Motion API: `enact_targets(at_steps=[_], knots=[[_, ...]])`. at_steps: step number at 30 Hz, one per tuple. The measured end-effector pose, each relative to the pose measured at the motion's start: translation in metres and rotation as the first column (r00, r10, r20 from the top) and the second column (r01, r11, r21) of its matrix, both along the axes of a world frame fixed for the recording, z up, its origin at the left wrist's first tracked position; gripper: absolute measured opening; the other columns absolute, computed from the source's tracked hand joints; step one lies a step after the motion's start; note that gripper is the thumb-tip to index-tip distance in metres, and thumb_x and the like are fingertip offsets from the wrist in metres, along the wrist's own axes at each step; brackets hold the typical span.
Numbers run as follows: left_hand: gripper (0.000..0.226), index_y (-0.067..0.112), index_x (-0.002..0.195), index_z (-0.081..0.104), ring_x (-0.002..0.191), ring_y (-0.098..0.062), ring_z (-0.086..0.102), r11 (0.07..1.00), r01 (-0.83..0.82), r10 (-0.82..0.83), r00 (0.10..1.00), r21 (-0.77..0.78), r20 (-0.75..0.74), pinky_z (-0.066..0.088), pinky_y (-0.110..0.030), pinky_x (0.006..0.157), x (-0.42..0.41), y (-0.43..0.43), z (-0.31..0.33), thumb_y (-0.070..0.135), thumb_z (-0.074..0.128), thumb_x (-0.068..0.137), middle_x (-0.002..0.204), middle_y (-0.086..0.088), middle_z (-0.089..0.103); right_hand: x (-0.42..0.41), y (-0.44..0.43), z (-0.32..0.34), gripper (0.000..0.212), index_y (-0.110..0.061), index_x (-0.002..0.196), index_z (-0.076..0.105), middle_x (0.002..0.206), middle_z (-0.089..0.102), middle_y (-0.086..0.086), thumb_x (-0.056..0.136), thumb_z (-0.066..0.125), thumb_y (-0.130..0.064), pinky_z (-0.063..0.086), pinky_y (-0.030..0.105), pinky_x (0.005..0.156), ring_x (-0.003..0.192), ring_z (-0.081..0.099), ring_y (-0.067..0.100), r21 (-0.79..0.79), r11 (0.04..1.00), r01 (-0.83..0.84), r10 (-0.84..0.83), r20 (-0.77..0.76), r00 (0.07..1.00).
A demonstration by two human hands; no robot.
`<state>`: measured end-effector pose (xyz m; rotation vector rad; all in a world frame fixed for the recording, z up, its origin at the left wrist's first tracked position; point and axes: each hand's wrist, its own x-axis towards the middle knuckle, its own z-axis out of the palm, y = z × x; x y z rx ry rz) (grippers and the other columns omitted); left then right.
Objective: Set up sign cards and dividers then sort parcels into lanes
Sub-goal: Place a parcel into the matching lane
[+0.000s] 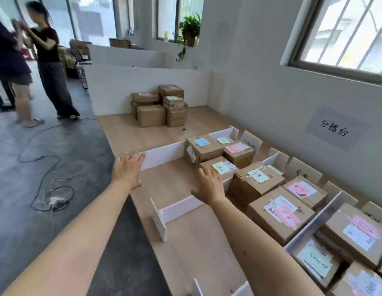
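Parcel (221, 167) w/ green label: push square into lane (175, 184) w/ right hand (208, 185), steady far divider (164, 153) w/ left hand (128, 167); both spread, gripping nothing.

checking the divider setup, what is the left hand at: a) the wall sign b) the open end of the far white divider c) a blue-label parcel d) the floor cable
b: the left hand reaches, fingers straight, to the open end of the far white divider.
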<state>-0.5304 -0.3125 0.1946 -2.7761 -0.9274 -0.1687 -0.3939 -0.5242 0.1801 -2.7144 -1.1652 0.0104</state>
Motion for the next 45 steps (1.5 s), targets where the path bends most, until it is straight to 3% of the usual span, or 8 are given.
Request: enact_targets(at_steps=[12,21,26,35,45], knots=[[0.101,0.024,0.15,0.009,0.14,-0.021,0.025,0.982,-0.184,0.185,0.983,0.034,-0.011,0.028,-0.041,0.108,-0.087,0.141,0.014,0.049,0.071,0.074,0.155,0.001,0.019,-0.042,0.17,0.009,0.052,-0.019,0.134,0.046,0.135,0.048,0.005,0.085,0.059,-0.032,0.036,0.044,0.103,0.122,0.046,0.029,-0.004,0.976,-0.216,0.215,0.079,0.973],[0.107,0.02,0.149,0.012,0.135,-0.021,0.033,0.954,-0.299,0.298,0.954,-0.021,-0.021,0.031,-0.041,0.106,-0.107,0.206,0.015,0.054,0.074,0.069,0.149,0.0,0.03,-0.051,0.257,0.016,0.046,-0.015,0.13,0.05,0.131,0.053,0.005,0.088,0.055,-0.033,0.035,0.041,0.099,0.123,0.044,0.029,-0.034,0.96,-0.277,0.279,0.096,0.956],[0.105,0.021,0.148,0.013,0.132,-0.023,0.035,0.944,-0.326,0.325,0.945,-0.044,-0.033,0.03,-0.042,0.106,-0.101,0.241,0.012,0.056,0.072,0.069,0.143,-0.002,0.039,-0.046,0.298,0.016,0.047,-0.016,0.132,0.048,0.132,0.053,0.006,0.088,0.053,-0.033,0.034,0.043,0.101,0.124,0.042,0.03,-0.044,0.953,-0.3,0.303,0.107,0.947],[0.104,0.022,0.15,0.011,0.135,-0.023,0.032,0.947,-0.32,0.318,0.947,-0.042,-0.041,0.026,-0.044,0.108,-0.063,0.318,0.023,0.057,0.07,0.071,0.144,-0.003,0.038,-0.006,0.382,0.022,0.046,-0.016,0.129,0.05,0.128,0.055,0.006,0.085,0.053,-0.029,0.035,0.042,0.097,0.12,0.045,0.031,-0.023,0.953,-0.301,0.302,0.115,0.946],[0.1,0.022,0.15,0.011,0.137,-0.023,0.03,0.961,-0.271,0.268,0.962,-0.055,-0.046,0.027,-0.044,0.109,0.001,0.415,0.027,0.054,0.069,0.074,0.148,-0.002,0.033,0.06,0.487,0.042,0.049,-0.018,0.135,0.046,0.136,0.05,0.005,0.087,0.053,-0.029,0.033,0.043,0.104,0.126,0.041,0.029,0.032,0.952,-0.304,0.3,0.095,0.949]])
